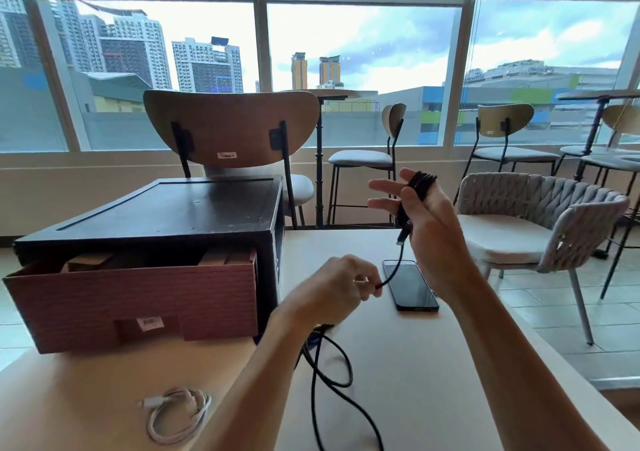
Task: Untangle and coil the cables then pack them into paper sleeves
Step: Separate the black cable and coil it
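While my right hand [415, 215] is raised over the worktop [433, 364], thumb holding a small coil of black cable [419, 182] against it and fingers stretched straight, my left hand [332, 289] sits lower, fingers curled, pinching that cable's free tail just beside a dark phone [412, 286] lying flat. Under my left forearm a loose black cord [332, 378] sprawls in loops, though I cannot tell whether it is the same cable, and a white cable [180, 412] lies coiled near the front edge. Brown paper sleeves [86, 262] stand in a reddish drawer [138, 298] pulled out of a black box [166, 208] on my left.
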Motion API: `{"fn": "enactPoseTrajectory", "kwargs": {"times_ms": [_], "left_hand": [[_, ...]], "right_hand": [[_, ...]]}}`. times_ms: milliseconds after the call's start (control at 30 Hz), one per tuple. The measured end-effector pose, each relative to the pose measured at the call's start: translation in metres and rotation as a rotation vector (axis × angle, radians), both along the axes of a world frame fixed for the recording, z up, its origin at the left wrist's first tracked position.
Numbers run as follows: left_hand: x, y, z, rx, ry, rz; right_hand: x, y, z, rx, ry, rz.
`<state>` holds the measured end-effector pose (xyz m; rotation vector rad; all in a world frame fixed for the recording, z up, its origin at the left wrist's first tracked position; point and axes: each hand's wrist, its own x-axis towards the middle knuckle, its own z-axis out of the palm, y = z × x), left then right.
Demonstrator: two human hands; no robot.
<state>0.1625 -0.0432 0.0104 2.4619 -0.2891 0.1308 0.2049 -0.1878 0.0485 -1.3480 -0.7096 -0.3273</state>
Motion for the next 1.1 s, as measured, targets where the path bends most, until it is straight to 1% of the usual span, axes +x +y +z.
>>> {"fn": "enactPoseTrajectory", "kwargs": {"times_ms": [67, 133, 233, 367, 500, 633, 733, 833, 900, 1000, 1100], "left_hand": [[-0.008, 0.004, 0.011, -0.05, 0.051, -0.083], [-0.013, 0.011, 0.019, -0.124, 0.035, -0.101], [-0.013, 0.022, 0.022, -0.235, -0.023, -0.067], [-0.01, 0.034, 0.023, -0.25, -0.141, 0.015], [-0.006, 0.042, 0.025, -0.388, -0.35, 0.116], [-0.001, 0.039, 0.023, -0.544, -0.507, 0.171], [0.002, 0.038, 0.022, -0.649, -0.606, 0.184], [0.003, 0.034, 0.018, -0.767, -0.603, 0.168], [0.006, 0.03, 0.013, -0.78, -0.555, 0.17], [0.011, 0.028, 0.006, -0.679, -0.443, 0.151], [0.008, 0.022, 0.008, -0.601, -0.405, 0.089]], "right_hand": [[0.004, -0.002, -0.007, -0.172, -0.023, -0.078], [0.008, -0.004, -0.013, -0.311, -0.021, -0.103], [0.013, -0.003, -0.021, -0.45, 0.03, -0.069], [0.017, -0.006, -0.025, -0.565, 0.119, -0.015], [0.013, -0.013, -0.022, -0.502, 0.261, 0.151], [0.0, -0.016, -0.016, -0.459, 0.333, 0.385], [-0.004, -0.021, -0.012, -0.371, 0.357, 0.534], [-0.007, -0.022, -0.01, -0.3, 0.322, 0.677], [-0.009, -0.021, -0.008, -0.26, 0.308, 0.733], [-0.009, -0.018, -0.007, -0.162, 0.34, 0.762], [-0.004, -0.015, -0.009, -0.038, 0.376, 0.787]]}}
